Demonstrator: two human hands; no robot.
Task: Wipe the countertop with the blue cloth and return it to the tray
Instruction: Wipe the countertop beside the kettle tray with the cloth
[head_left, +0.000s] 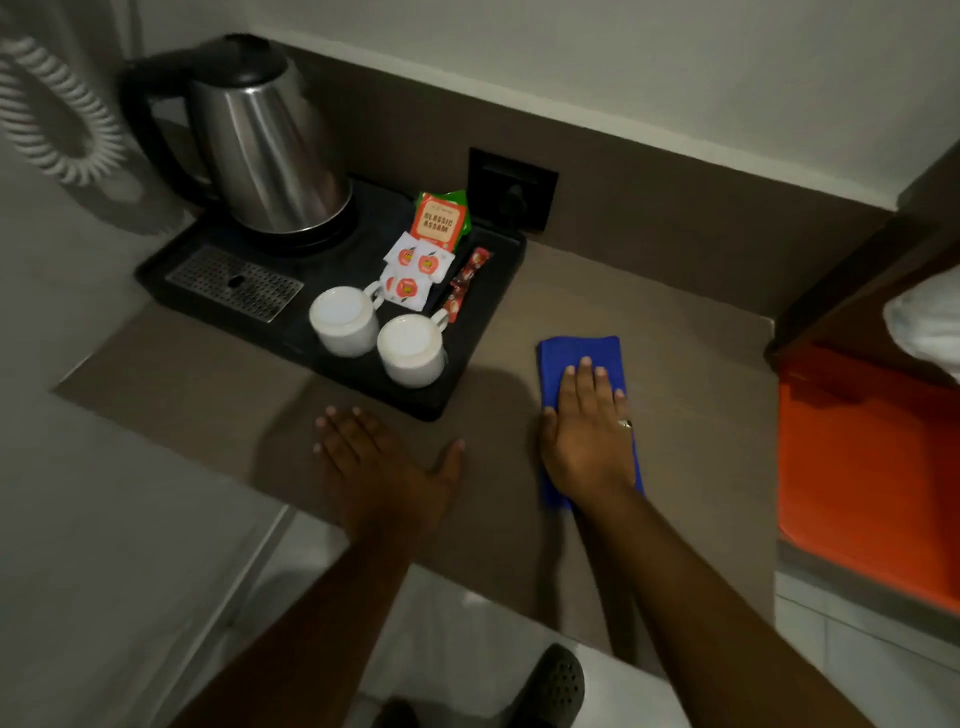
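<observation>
Head view: blue cloth (576, 358) lies folded flat on the countertop (691, 395), right of the tray (488, 291) and clear of it. My right hand (584, 431) presses it with open palm, fingers spread, nothing pinched. My left hand (374, 457) rests open and empty on the near surface. I judge wiping under way; return to tray not done. Cloth looks a clean, even blue, possibly microfibre; motion blur prevents certainty.

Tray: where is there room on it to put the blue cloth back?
On the tray, the bare patch lies between the kettle, the grate and the cups. The right side is crowded with sachets.
</observation>
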